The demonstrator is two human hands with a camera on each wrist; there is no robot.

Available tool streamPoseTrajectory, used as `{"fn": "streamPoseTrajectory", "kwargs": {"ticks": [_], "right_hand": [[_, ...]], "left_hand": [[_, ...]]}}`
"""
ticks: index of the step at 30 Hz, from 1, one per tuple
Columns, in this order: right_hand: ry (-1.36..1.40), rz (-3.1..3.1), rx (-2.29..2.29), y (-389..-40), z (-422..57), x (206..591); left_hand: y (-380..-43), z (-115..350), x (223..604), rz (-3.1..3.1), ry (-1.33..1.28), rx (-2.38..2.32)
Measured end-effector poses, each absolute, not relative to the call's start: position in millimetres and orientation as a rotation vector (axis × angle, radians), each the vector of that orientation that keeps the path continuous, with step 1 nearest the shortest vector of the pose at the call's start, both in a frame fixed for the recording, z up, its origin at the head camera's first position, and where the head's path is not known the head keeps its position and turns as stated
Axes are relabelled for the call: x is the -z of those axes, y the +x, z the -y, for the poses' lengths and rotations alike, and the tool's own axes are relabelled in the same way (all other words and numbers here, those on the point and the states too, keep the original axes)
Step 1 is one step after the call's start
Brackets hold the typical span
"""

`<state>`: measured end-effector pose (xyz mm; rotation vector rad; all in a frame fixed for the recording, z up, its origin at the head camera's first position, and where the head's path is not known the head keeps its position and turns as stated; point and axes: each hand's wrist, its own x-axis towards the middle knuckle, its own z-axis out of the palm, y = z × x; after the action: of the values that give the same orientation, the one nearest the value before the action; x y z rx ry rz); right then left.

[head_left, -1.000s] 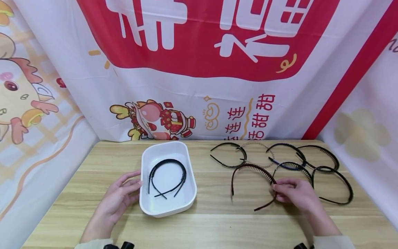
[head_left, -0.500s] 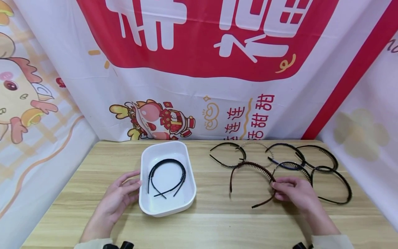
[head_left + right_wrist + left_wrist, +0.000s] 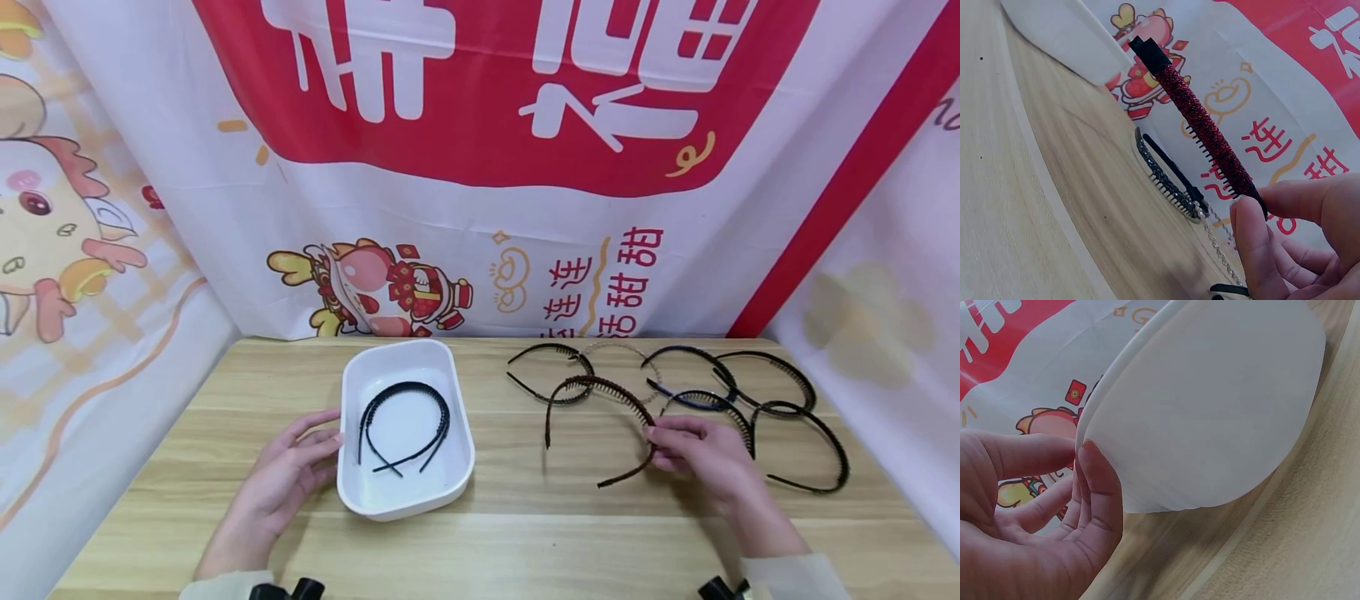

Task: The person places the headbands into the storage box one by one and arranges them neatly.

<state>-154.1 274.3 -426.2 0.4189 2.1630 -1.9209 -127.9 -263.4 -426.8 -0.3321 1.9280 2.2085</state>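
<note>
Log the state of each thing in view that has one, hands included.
White tray: upright on the table.
Black headbands: overlapping inside the tray.
Dark red headband: raised above the table.
Other headbands: on the table, partly overlapping.
Left hand: pinching the tray's rim.
Right hand: pinching the dark red headband.
Printed cloth: hanging behind the table.

White tray holds black headbands; glittery red headband is raised.

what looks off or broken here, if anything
The backdrop seems hung sideways: its cartoon lies on its side. Headbands overlap at the right of the table and inside the tray, but nothing looks spilled or damaged.
</note>
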Motion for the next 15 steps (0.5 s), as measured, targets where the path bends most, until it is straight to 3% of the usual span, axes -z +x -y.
{"fn": "streamPoseTrajectory", "kwargs": {"ticks": [15], "right_hand": [[0.280,-2.200,1.886,-170.2,-236.2,407.0]], "left_hand": [[-128.6,262.0,426.6,-1.925,-0.338,-2.217]]}}
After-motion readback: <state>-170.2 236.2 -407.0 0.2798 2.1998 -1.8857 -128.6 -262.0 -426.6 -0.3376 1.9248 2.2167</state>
